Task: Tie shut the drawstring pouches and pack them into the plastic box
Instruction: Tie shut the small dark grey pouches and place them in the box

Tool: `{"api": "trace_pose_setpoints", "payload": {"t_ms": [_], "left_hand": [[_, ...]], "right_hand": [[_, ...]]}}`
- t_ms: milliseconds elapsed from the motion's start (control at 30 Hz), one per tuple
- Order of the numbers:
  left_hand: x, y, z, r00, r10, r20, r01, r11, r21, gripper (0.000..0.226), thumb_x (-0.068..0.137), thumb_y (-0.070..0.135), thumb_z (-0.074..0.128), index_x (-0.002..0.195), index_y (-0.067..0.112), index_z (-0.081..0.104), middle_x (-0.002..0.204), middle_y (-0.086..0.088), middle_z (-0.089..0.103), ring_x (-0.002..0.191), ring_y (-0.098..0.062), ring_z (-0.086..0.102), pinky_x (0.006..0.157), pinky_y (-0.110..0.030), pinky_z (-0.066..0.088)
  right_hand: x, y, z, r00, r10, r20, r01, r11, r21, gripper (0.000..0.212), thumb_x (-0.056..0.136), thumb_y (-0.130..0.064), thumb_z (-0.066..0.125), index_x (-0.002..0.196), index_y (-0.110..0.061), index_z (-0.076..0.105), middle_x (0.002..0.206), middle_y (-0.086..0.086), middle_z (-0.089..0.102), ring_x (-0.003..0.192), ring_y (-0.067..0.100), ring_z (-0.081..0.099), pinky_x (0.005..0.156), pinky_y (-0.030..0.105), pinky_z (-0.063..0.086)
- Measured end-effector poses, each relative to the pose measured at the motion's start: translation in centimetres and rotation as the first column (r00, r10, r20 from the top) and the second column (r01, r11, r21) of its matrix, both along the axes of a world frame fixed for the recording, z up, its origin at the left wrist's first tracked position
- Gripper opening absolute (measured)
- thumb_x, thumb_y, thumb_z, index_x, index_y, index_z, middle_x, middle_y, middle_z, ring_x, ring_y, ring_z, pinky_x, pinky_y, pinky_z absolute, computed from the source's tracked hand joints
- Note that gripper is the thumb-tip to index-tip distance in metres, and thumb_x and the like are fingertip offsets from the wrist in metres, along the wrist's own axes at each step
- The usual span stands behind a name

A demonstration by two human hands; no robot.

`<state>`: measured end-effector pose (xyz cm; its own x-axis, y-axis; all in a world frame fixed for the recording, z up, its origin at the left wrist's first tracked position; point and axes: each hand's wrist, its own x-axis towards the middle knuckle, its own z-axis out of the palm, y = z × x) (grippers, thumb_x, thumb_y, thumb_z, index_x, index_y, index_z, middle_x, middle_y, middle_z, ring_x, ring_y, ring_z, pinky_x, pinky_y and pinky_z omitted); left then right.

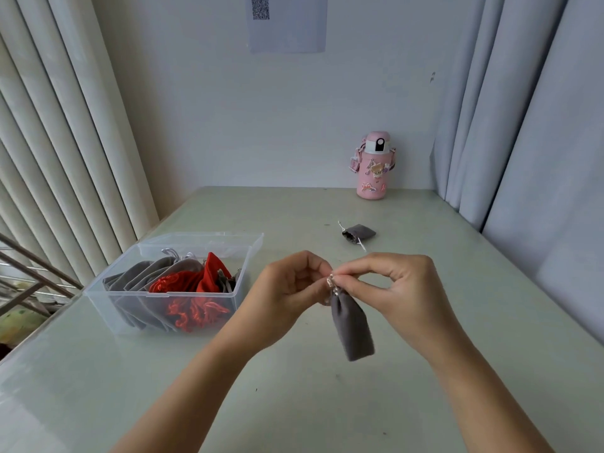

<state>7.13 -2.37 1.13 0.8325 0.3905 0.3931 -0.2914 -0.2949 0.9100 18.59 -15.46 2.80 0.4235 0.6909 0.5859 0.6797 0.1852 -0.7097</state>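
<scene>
Both hands are meeting above the table (457, 289), mid-frame. Left hand (291, 286) and right hand (392, 286) are each pinching the silver cord (330, 282) at the neck of a grey pouch (353, 328), fingers curled, tips almost touching. The pouch is hanging free below them, neck gathered, clear of the table. Fingertips are hiding the knot; probably tying is under way.

Risks: the cord is looking thin and slick, so it could slip from the pinch and the pouch would drop. A slack knot would let the neck reopen once packed.

To the left, the box (98, 300) is sitting open, holding grey and red pouches. Further off, a second pouch (359, 232) is lying on the table, its neck apparently not fully closed. By the wall, a pink bottle (374, 165) is standing, its stickers too small to read. Above, a sheet (287, 24) is showing a blurred QR code, no legible text.
</scene>
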Motion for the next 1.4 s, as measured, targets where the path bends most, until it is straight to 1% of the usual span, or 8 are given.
{"api": "trace_pose_setpoints", "payload": {"t_ms": [167,433,533,633,800,967,1100,1400], "left_hand": [[0.1,-0.7,0.1,0.995,-0.007,0.103,0.017,0.996,-0.091,0.015,0.08,0.012,0.059,0.087,-0.002,0.058,0.07,0.004,0.065,0.069,-0.009,0.061,0.067,-0.016,0.048],[0.1,-0.5,-0.4,0.995,0.045,0.092,-0.042,0.998,-0.035,0.005,0.08,0.002,0.064,0.082,0.005,0.06,0.069,-0.001,0.063,0.07,-0.015,0.061,0.066,-0.02,0.049],[0.0,0.0,-0.2,0.998,0.027,0.063,-0.025,0.999,-0.036,0.008,0.083,-0.003,0.065,0.083,0.004,0.062,0.07,-0.002,0.066,0.07,-0.015,0.064,0.068,-0.021,0.051],[-0.2,0.4,0.1,0.997,-0.071,0.033,0.075,0.989,-0.126,0.007,0.083,0.006,0.066,0.085,0.002,0.062,0.072,-0.007,0.066,0.069,-0.017,0.062,0.068,-0.021,0.05],[-0.2,0.3,0.2,0.992,-0.12,0.034,0.125,0.978,-0.17,0.002,0.084,-0.002,0.061,0.085,0.0,0.061,0.072,-0.01,0.065,0.065,-0.015,0.061,0.066,-0.02,0.05],[-0.3,0.2,0.5,0.986,-0.168,0.022,0.169,0.968,-0.185,0.005,0.081,0.002,0.064,0.084,0.002,0.061,0.073,-0.009,0.065,0.065,-0.016,0.062,0.066,-0.021,0.051],[-0.2,0.1,0.5,0.982,-0.189,-0.012,0.182,0.96,-0.212,0.01,0.083,-0.004,0.062,0.09,0.002,0.058,0.072,-0.006,0.066,0.064,-0.014,0.062,0.064,-0.021,0.051],[0.1,0.6,0.3,0.99,-0.1,-0.095,0.078,0.975,-0.207,0.005,0.086,-0.001,0.06,0.09,-0.001,0.062,0.077,-0.008,0.068,0.069,-0.013,0.063,0.068,-0.02,0.052]], "right_hand": [[0.1,0.1,0.4,0.912,0.159,-0.379,-0.156,0.987,0.038,0.013,0.079,-0.002,0.071,0.079,-0.014,0.075,0.078,0.002,0.075,0.076,0.014,0.071,0.074,0.02,0.053],[0.2,0.2,0.4,0.865,0.212,-0.454,-0.231,0.973,0.013,0.023,0.076,0.01,0.069,0.073,-0.012,0.073,0.075,0.007,0.073,0.072,0.014,0.07,0.069,0.018,0.053],[0.2,0.3,0.2,0.868,0.226,-0.442,-0.24,0.97,0.023,0.021,0.075,0.01,0.071,0.072,-0.011,0.071,0.075,0.008,0.073,0.073,0.017,0.07,0.07,0.02,0.053],[0.1,0.2,0.3,0.859,0.264,-0.439,-0.268,0.962,0.055,0.014,0.075,0.009,0.069,0.075,-0.005,0.067,0.074,0.008,0.072,0.072,0.016,0.07,0.07,0.02,0.053],[0.4,0.1,0.4,0.808,0.341,-0.48,-0.333,0.937,0.106,0.014,0.069,-0.001,0.071,0.072,-0.012,0.062,0.079,0.015,0.068,0.074,0.021,0.068,0.071,0.024,0.054],[0.8,-0.1,0.3,0.78,0.385,-0.493,-0.383,0.917,0.111,0.019,0.069,0.005,0.07,0.073,-0.006,0.055,0.074,0.01,0.067,0.07,0.02,0.066,0.068,0.024,0.053],[1.0,0.0,0.0,0.803,0.378,-0.461,-0.383,0.92,0.087,0.03,0.073,0.017,0.067,0.069,-0.01,0.055,0.073,0.008,0.065,0.067,0.018,0.063,0.065,0.024,0.053],[0.8,1.2,-1.4,0.946,0.174,-0.274,-0.196,0.979,-0.055,0.014,0.076,-0.012,0.062,0.082,-0.024,0.066,0.076,0.004,0.059,0.074,0.015,0.058,0.07,0.043,0.051]]}}
